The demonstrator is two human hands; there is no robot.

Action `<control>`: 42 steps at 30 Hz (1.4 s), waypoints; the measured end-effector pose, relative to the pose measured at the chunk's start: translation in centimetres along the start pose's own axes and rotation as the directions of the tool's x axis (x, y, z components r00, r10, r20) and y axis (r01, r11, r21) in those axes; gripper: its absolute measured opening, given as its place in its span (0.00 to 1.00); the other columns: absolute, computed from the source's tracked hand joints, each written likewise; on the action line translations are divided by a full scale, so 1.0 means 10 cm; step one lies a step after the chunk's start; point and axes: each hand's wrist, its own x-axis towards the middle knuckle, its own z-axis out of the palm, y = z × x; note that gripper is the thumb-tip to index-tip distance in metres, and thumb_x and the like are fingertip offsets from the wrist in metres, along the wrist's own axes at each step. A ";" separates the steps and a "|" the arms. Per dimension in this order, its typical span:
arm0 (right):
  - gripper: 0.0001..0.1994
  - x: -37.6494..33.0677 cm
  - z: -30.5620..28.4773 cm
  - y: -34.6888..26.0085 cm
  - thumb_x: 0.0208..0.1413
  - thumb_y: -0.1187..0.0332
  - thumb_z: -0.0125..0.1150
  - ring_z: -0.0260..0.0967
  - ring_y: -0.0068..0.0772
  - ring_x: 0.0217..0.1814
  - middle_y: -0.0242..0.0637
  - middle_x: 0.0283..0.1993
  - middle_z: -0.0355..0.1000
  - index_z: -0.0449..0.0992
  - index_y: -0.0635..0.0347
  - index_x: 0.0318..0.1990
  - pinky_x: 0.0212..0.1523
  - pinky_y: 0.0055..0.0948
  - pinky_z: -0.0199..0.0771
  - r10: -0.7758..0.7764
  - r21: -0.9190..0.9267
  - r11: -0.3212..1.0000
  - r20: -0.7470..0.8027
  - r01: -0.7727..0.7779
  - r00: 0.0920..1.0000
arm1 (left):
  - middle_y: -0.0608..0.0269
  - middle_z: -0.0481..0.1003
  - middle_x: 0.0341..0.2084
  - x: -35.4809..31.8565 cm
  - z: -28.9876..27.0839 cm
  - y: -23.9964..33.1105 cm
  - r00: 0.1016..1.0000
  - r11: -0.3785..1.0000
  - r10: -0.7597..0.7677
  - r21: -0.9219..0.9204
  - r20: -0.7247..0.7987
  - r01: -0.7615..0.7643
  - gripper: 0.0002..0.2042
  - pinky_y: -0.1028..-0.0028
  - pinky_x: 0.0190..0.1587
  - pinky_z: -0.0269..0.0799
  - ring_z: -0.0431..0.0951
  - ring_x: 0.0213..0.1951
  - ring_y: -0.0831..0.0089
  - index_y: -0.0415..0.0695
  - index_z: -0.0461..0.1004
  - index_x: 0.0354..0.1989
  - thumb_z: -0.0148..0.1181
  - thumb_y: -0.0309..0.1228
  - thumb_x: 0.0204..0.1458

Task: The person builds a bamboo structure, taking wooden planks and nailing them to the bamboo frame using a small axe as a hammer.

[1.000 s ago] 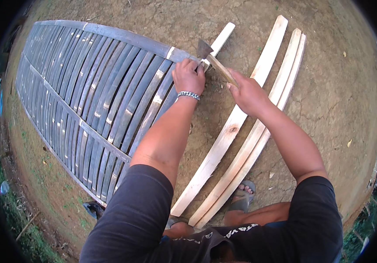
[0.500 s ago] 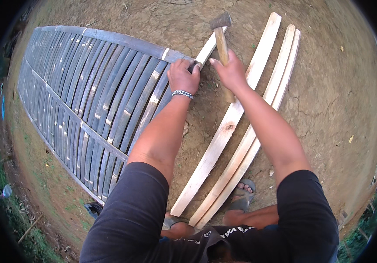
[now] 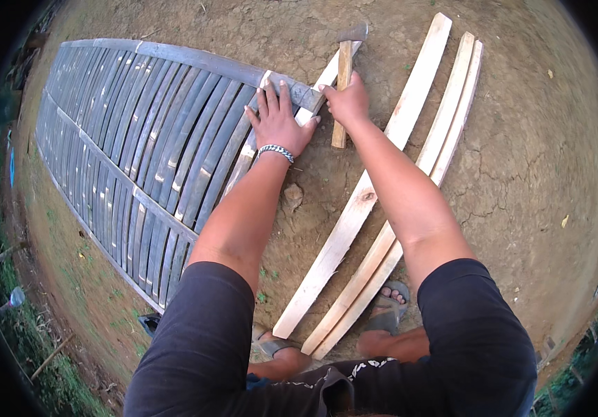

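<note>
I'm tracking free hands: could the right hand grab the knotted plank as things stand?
Probably not: the right hand is holding the hammer, though the plank lies close by.

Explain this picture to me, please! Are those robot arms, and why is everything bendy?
No robot here: these are a person's own two bare hands. A camera worn on the person's head looks down, so you see nearly what they see. Its very wide lens makes straight edges look curved. The left hand rests with fingers spread on a big dark slatted panel. The right hand grips a hammer by its wooden handle, near the panel's corner. On the bare ground lie three long pale boards, and a shorter pale piece of wood sticks out by that corner.
</note>
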 end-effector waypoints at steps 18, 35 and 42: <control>0.23 -0.82 -1.11 -0.66 0.69 0.60 0.49 0.73 0.59 0.57 0.60 0.52 0.74 0.62 0.57 0.68 0.56 0.48 0.71 -0.332 -0.357 0.788 0.440 0.502 0.835 | 0.50 0.44 0.77 -0.01 -0.10 0.01 0.999 1.000 0.013 -0.007 0.047 -0.012 0.47 0.40 0.74 0.34 0.43 0.77 0.51 0.58 0.49 0.77 0.65 0.55 0.50; 0.26 -0.95 -1.14 -0.90 0.69 0.59 0.50 0.72 0.59 0.61 0.61 0.58 0.73 0.60 0.52 0.72 0.63 0.48 0.71 0.077 -0.690 0.652 0.475 0.316 0.877 | 0.52 0.45 0.77 -0.01 -0.11 -0.02 0.998 0.997 0.030 -0.066 0.046 -0.026 0.45 0.38 0.74 0.36 0.43 0.77 0.51 0.57 0.51 0.76 0.65 0.53 0.51; 0.24 -1.10 -1.27 -1.15 0.70 0.59 0.51 0.77 0.52 0.54 0.57 0.53 0.76 0.63 0.60 0.69 0.53 0.44 0.76 -0.289 -0.310 0.876 0.277 0.370 0.916 | 0.51 0.45 0.77 -0.03 -0.08 -0.03 1.000 0.997 0.025 -0.070 0.016 -0.024 0.46 0.38 0.73 0.36 0.43 0.77 0.51 0.56 0.51 0.77 0.66 0.53 0.50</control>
